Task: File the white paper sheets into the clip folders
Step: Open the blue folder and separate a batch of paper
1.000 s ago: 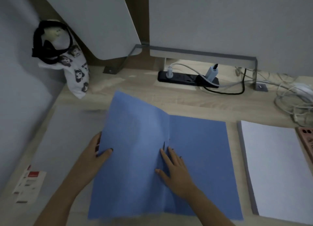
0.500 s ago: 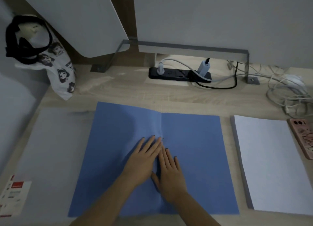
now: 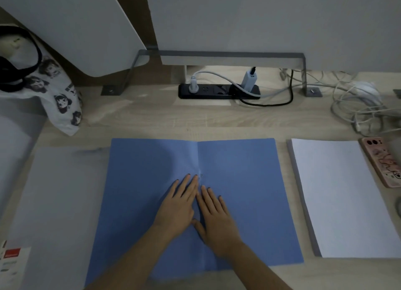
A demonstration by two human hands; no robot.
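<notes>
Blue folder; white paper stack.

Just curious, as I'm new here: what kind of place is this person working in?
Most likely an office or study desk. A wooden desk with partition panels behind, a power strip with chargers plugged in, and a stack of white paper beside an open blue folder suggest it.

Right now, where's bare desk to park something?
Free: wood strip between the power strip and the open blue folder. Crowded: cable tangle back right, paper stack and phone right, both hands on the folder.
</notes>
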